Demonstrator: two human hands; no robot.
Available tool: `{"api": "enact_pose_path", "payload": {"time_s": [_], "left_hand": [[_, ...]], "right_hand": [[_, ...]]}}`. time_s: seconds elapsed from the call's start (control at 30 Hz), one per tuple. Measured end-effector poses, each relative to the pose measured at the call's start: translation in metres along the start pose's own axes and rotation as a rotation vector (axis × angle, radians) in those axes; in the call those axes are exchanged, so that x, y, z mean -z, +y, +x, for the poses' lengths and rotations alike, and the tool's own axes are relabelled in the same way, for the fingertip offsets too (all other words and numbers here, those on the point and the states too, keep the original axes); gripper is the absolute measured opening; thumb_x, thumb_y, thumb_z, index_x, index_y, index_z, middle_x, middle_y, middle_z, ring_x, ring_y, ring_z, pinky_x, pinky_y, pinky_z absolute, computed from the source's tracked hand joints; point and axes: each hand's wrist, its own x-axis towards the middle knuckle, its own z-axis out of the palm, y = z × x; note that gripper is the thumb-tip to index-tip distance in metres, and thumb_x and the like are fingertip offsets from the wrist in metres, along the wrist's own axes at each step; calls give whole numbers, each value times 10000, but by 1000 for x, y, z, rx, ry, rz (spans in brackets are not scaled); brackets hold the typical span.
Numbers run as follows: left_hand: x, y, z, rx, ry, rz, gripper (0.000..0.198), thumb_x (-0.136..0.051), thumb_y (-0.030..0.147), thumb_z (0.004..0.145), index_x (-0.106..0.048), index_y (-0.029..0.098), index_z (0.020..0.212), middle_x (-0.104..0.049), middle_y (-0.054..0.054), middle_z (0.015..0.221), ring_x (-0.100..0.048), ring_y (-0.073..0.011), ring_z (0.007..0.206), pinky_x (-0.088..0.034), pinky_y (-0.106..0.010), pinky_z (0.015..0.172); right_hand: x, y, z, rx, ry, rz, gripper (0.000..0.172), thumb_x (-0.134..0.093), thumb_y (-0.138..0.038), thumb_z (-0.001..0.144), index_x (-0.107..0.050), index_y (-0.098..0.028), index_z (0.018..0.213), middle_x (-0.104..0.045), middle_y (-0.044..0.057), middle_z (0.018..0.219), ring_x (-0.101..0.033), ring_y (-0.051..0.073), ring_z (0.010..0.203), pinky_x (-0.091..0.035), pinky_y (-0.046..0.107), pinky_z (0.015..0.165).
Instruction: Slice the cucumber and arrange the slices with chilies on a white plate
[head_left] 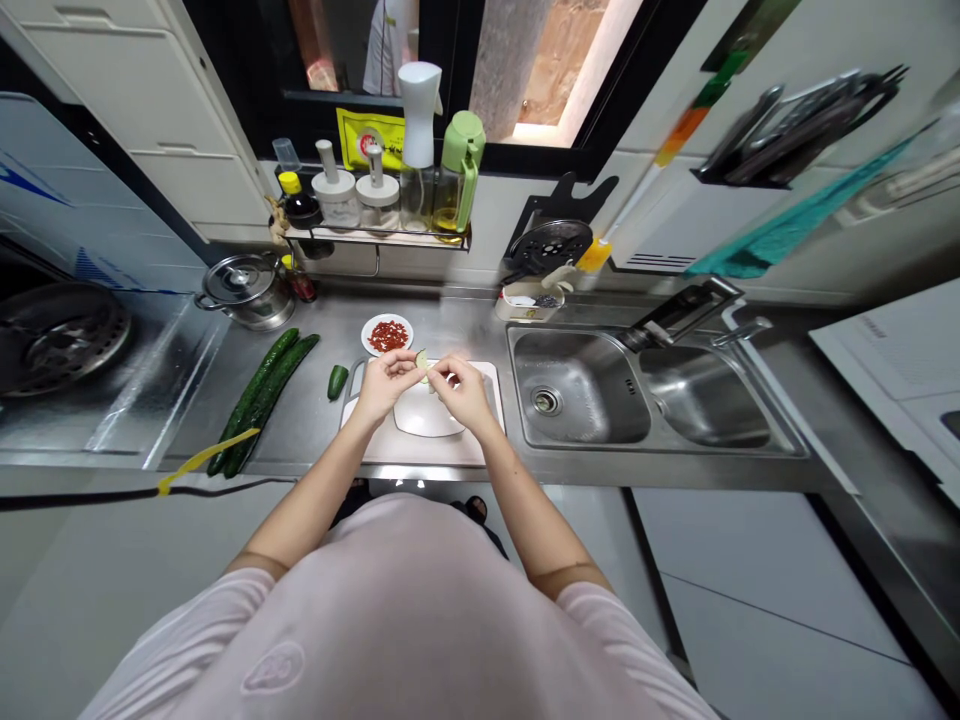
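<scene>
My left hand [388, 383] pinches a thin, pale green cucumber slice [422, 360] between thumb and fingers. From the other side my right hand [459, 390] meets it, with its fingertips closed at the slice's lower edge. Below both hands lies a white plate [429, 418] on a pale cutting board [480, 455] with a grey handle. A cut cucumber end [337, 382] rests on the counter left of the board. Just behind the board stands a small white dish [367, 335] of chopped red pieces.
Two long cucumbers [264, 400] lie on the left of the steel counter, near a lidded pot [247, 290] and a burner [60, 335]. A double sink [585, 390] is at right. Bottles and jars stand on a wall rack [375, 236]. A yellow-tagged cable [225, 490] crosses the front left.
</scene>
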Motion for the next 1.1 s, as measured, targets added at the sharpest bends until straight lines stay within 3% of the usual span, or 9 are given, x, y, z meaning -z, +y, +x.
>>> {"api": "enact_pose_path", "payload": {"time_s": [0.33,0.5,0.73,0.9,1.1], "left_hand": [[4,-28,7,100,-44,-14,396,-754,316,562,-603,146,886,-608,8,701,-551,-87,652,-429,-212,664],[12,-59,12,255,-96,39,405,-766,317,517,-632,142,856,-619,-5,684,-531,-85,614,-395,-193,582],[21,-110,13,360,-106,139,422,-766,297,492,-644,117,853,-620,-19,648,-522,-88,571,-352,-187,519],[22,-143,13,420,-110,258,373,-751,259,493,-632,118,818,-587,9,586,-483,-73,502,-346,-189,504],[18,-159,9,420,-90,556,318,-719,205,523,-629,172,826,-570,42,579,-460,-74,485,-326,-194,505]], "right_hand": [[-8,36,-5,-209,-54,141,168,-541,-332,756,-593,-176,723,-600,-14,669,-534,104,602,-426,214,578],[-17,75,-17,-327,-156,89,189,-533,-329,727,-615,-159,722,-605,-8,666,-530,103,592,-423,210,581],[-33,120,-39,-472,-239,-63,184,-504,-247,711,-648,-139,748,-637,8,688,-552,105,595,-424,196,581],[-38,132,-50,-604,-351,-194,184,-506,-214,718,-668,-131,741,-621,4,598,-553,106,566,-392,178,546],[-39,126,-57,-575,-397,-446,154,-527,-236,745,-663,-164,743,-666,32,777,-576,132,704,-356,187,566]]}}
